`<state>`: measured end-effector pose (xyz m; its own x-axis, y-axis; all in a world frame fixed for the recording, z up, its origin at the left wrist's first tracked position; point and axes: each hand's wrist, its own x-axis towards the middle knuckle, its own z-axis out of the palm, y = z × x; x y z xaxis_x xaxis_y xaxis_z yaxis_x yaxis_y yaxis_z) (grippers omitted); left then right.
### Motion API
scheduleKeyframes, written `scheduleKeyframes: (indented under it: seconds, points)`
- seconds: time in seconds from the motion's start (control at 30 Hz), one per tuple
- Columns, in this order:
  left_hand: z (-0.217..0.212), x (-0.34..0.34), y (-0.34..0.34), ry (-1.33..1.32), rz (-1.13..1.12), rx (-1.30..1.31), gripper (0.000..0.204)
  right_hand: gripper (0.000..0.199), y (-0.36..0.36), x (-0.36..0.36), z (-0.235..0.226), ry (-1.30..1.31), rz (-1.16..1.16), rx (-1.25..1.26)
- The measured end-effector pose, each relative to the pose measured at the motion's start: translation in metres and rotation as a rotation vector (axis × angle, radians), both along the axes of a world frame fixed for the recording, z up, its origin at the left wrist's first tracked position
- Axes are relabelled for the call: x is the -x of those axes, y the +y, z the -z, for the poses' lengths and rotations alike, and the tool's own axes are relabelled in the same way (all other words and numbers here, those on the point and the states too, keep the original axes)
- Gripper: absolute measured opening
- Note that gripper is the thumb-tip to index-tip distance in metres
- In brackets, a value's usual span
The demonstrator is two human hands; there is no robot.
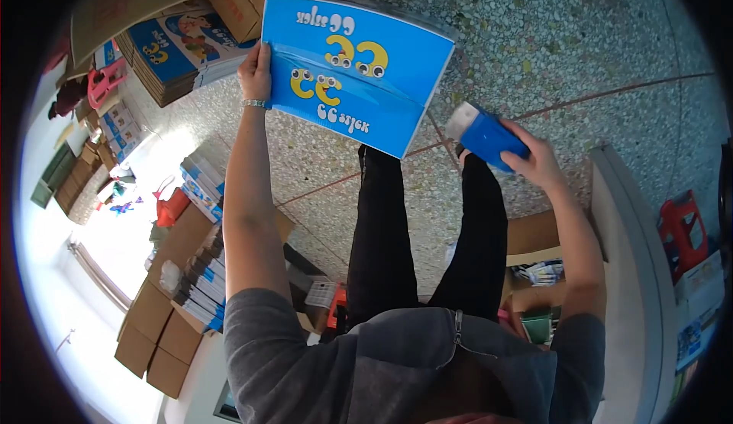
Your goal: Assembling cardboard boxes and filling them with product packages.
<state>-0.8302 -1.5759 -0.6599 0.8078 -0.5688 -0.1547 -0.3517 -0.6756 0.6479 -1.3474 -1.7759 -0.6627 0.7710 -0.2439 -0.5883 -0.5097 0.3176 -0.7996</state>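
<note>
The left hand [256,73] is raised to the far left of the scene. Its grip is clenched on the left edge of a large blue printed sheet [359,65], which bears yellow cartoon figures with eyes. The sheet is held flat and spread open, above the speckled terrazzo floor [580,42], with a horizontal fold line across its middle.

The right hand [538,161] is extended to the right, at middle distance. Its grip is closed around a small blue box [489,138] with a white end face; the box points up and to the left. The box is near the lower right corner of the sheet but does not touch it.

At the far left, a stack of flat printed sheets [172,54] of the same blue pattern lies beside a brown cardboard carton [237,4]. Further stacks [202,180] and brown cartons [164,340] stand at the near left. A red plastic stool [682,229] is at the right edge. The person's legs in black trousers [382,241] stand on the floor below the sheet.
</note>
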Motion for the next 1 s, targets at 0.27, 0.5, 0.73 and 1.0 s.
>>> scheduleKeyframes:
  seconds: [0.27,0.5,0.73,1.0]
  points:
    - [-0.029,0.148,-0.038,-0.339,0.430,-0.088,0.070,0.061,0.003,-0.020,0.066,-0.116,-0.082,0.006]
    - [-0.017,0.271,-0.065,-0.449,0.551,-0.427,0.105,0.062,-0.012,0.000,0.159,-0.363,-0.210,0.355]
    - [-0.011,0.270,-0.068,-0.451,0.574,-0.429,0.109,0.059,-0.018,0.000,0.186,-0.228,-0.317,0.501]
    - [-0.017,0.273,-0.073,-0.431,0.559,-0.449,0.107,0.057,0.027,-0.048,0.138,0.125,-0.368,0.561]
